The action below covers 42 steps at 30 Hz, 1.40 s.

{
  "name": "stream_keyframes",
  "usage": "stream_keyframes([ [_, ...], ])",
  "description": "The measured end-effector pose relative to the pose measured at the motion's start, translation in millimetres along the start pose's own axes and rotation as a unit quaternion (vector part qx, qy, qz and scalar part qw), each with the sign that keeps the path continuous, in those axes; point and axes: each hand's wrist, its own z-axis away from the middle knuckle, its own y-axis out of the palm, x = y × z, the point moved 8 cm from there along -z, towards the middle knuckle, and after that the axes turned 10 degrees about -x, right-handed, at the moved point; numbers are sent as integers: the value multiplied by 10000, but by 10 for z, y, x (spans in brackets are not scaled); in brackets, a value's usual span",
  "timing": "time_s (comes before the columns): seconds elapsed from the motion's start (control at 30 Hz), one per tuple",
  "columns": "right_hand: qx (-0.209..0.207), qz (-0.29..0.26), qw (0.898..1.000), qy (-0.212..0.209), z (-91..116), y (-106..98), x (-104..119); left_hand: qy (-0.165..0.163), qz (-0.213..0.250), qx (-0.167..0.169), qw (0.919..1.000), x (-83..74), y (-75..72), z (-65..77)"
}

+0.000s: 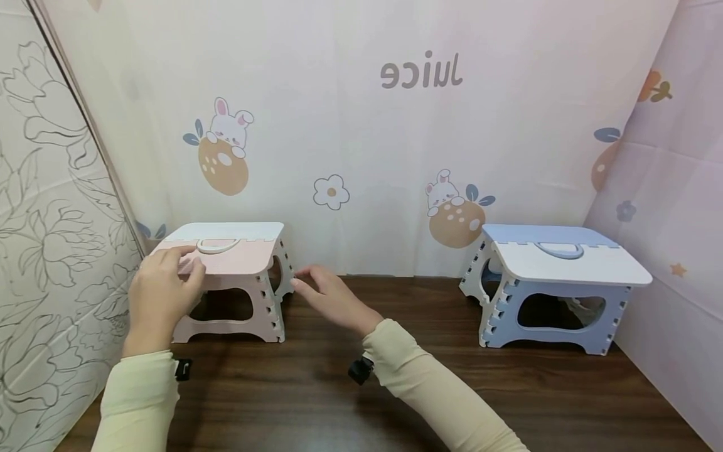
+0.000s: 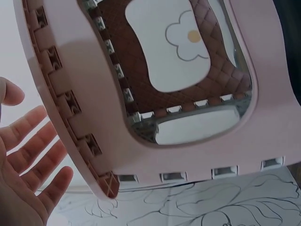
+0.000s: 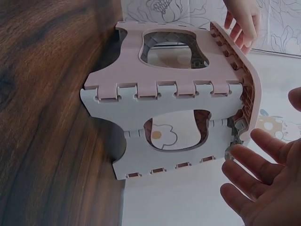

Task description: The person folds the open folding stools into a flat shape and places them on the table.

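Observation:
A pink and white folding step stool stands unfolded at the left, a handle set into its top. My left hand is at the left end of that top; in the left wrist view its fingers spread beside the edge of the pink top. To the stool's right is my right hand, its fingertips near the white leg. Relaxed, parted fingers reach toward the edge of the top in the right wrist view, where the palm holds nothing. Both hands flank the stool.
A blue and white folding step stool stands unfolded at the right on the dark wood table. Behind hangs a printed curtain with rabbits and fruit. A flower-line curtain closes the left side, and another curtain the right.

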Motion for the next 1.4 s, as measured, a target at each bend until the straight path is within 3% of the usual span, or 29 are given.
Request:
stream_keyframes([
  [0.17, 68, -86, 9998, 187, -24, 42, 2, -166, -149, 128, 9997, 107, -28, -11],
  [0.47, 358, -174, 9986, 336, -85, 147, 51, -893, -553, 576, 9928, 394, -2, 21],
  [0.77, 364, -256, 9983, 379, -103, 197, 62, -1447, -467, 815, 9850, 557, -9, 72],
  [0.9, 383, -322, 9976, 483, -111, 223, 51, -2024, -258, 1004, 9738, 691, 22, 127],
  [1.0, 425, -321, 9969, 573, -120, 241, 42, -2447, -1, 958, 9649, 779, 38, 156],
  [1.17, 476, -331, 9964, 616, -126, 266, 51, -2895, 289, 918, 9523, 869, 54, 204],
  [1.4, 537, -543, 9926, 947, -155, 334, 26, -3530, 439, 1494, 9226, 980, 126, 317],
])
